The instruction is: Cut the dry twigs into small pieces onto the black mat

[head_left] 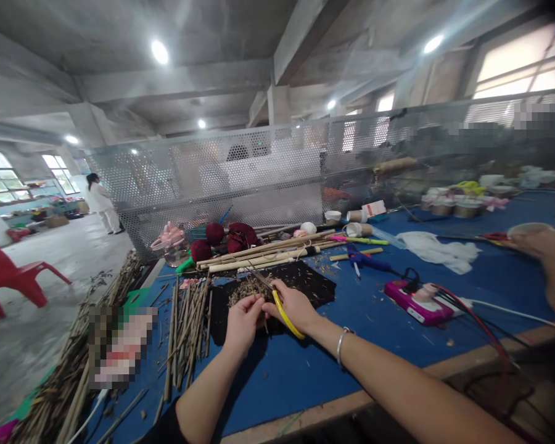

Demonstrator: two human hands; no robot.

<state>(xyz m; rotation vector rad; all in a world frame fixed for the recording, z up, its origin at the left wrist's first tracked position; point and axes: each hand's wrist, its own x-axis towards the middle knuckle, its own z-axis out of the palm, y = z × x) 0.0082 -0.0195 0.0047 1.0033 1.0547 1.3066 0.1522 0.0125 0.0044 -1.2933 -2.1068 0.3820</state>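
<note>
My right hand [296, 306] is closed around scissors [284, 314] with yellow handles, their blades pointing away to the upper left. Close against it, my left hand [243, 322] is pinched at the fingertips. Whatever lies in that pinch is too small to make out. Both hands are over a black cloth [314, 280] strewn with dry plant bits. Just beyond the fingers sits a small heap of dried clippings [250, 288]. Left of the cloth lies a bundle of cut dry stems [187, 327] on the blue tabletop [277, 401].
Long pale sticks [263, 256] and dark red balls [201, 250] lie behind the cloth. A blue glue gun [367, 262] and a purple power strip [419, 303] with cords are to the right. Another person's hand [548, 259] shows at far right. A red chair [13, 277] stands left.
</note>
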